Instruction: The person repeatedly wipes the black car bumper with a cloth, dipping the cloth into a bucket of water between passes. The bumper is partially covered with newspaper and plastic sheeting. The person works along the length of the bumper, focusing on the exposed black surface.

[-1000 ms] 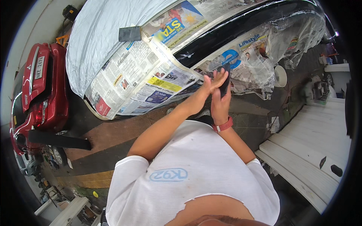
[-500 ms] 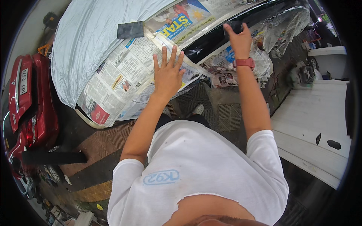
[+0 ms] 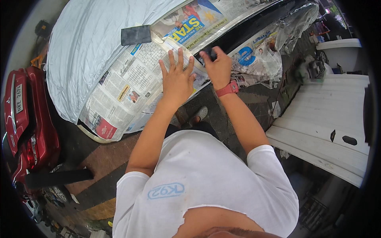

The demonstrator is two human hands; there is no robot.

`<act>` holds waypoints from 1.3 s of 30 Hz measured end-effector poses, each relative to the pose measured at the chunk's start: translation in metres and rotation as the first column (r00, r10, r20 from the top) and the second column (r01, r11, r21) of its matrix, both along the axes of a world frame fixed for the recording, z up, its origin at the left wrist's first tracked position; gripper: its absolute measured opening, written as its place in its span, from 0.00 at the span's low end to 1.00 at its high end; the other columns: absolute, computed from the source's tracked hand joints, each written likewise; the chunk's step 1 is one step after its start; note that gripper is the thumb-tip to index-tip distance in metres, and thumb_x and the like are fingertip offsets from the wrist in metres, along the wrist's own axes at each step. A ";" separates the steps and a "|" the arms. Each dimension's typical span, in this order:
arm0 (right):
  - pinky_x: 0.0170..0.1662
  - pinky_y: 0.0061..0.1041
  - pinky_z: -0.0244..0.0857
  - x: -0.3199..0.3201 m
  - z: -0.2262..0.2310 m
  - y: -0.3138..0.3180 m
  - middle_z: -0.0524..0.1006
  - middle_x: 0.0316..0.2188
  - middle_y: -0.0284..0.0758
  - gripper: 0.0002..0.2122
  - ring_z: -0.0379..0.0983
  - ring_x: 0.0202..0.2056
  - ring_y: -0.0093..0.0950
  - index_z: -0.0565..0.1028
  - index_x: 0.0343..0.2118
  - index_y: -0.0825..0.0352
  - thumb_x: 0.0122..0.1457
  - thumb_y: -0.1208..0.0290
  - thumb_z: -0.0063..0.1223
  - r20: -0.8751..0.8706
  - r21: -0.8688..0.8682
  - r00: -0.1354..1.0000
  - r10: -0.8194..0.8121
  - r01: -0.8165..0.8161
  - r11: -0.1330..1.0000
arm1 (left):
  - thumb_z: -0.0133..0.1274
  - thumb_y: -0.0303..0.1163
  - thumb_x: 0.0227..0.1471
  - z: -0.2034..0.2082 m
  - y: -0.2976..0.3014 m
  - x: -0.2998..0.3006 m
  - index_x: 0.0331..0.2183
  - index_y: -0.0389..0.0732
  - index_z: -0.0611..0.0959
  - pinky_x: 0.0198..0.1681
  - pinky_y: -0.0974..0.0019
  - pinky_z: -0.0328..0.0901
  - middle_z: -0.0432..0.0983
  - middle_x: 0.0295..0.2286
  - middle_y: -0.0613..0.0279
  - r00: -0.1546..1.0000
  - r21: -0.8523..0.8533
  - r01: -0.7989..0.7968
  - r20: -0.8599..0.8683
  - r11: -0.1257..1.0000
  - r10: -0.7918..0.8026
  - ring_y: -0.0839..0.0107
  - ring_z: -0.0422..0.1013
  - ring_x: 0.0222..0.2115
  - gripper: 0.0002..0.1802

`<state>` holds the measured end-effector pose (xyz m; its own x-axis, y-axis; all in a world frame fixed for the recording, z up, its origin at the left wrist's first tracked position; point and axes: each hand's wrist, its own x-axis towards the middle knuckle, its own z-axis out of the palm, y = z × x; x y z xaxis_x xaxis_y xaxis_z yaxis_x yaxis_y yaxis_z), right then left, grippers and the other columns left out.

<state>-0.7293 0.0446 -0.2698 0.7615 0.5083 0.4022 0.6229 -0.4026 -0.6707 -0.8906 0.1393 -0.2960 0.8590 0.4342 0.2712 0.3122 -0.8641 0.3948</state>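
Newspaper masking (image 3: 119, 89) covers much of a car body, on both sides of a glossy black strip of panel (image 3: 246, 31). My left hand (image 3: 177, 81) lies flat on the paper, fingers spread, near the strip's near end. My right hand (image 3: 220, 70), with a red watch on its wrist, grips a small dark pad (image 3: 208, 55) against that near end. The fingers partly hide the pad, so its exact kind is unclear. A flat black rectangular object (image 3: 135, 35) rests on the paper, up and left of my left hand.
A silver-grey cover (image 3: 85, 47) drapes the body at the left. Clear plastic film (image 3: 295, 29) hangs over the far right end. A red car (image 3: 43, 123) stands at the left, near a black bar (image 3: 59, 178). To the right are a large white panel (image 3: 313, 119) and a white tub (image 3: 339, 51).
My right hand has slid the pad left and toward me along the black strip, to its near end beside my left hand. The left hand has stayed flat on the paper.
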 end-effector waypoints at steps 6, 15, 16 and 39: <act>0.33 0.42 0.71 0.015 0.020 0.003 0.82 0.26 0.47 0.13 0.81 0.31 0.52 0.81 0.32 0.67 0.56 0.65 0.76 -0.081 -0.064 0.996 0.034 -0.039 0.997 | 0.59 0.43 0.65 -0.001 -0.002 -0.002 0.72 0.49 0.72 0.73 0.18 0.33 0.48 0.76 0.39 1.000 0.016 0.010 -0.024 1.000 -0.010 0.32 0.39 0.77 0.37; 0.34 0.44 0.72 -0.005 0.002 0.008 0.83 0.28 0.46 0.12 0.81 0.31 0.51 0.84 0.35 0.66 0.55 0.63 0.75 -0.062 -0.079 0.997 0.047 -0.052 0.996 | 0.60 0.43 0.64 -0.003 0.002 -0.004 0.73 0.51 0.72 0.73 0.18 0.34 0.47 0.76 0.37 1.000 -0.003 0.013 -0.006 1.000 -0.013 0.31 0.39 0.77 0.38; 0.34 0.44 0.72 -0.004 0.005 0.009 0.83 0.28 0.46 0.12 0.81 0.31 0.51 0.84 0.35 0.66 0.55 0.64 0.75 -0.032 -0.112 0.996 0.084 -0.087 0.990 | 0.60 0.43 0.64 -0.004 0.001 -0.004 0.73 0.51 0.72 0.73 0.18 0.34 0.47 0.76 0.37 1.000 -0.011 0.015 -0.001 1.000 -0.015 0.31 0.39 0.77 0.38; 0.33 0.45 0.69 -0.006 0.004 -0.002 0.81 0.27 0.47 0.15 0.79 0.31 0.52 0.80 0.31 0.67 0.57 0.61 0.75 0.025 -0.097 0.999 0.048 -0.045 0.994 | 0.60 0.44 0.64 -0.001 -0.001 -0.002 0.74 0.51 0.69 0.73 0.19 0.33 0.46 0.76 0.36 0.998 0.021 0.009 -0.066 1.000 -0.008 0.33 0.38 0.78 0.41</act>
<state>-0.7355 0.0429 -0.2662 0.7256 0.5801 0.3701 0.6601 -0.4348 -0.6126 -0.8931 0.1382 -0.2972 0.8790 0.4214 0.2231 0.3292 -0.8748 0.3554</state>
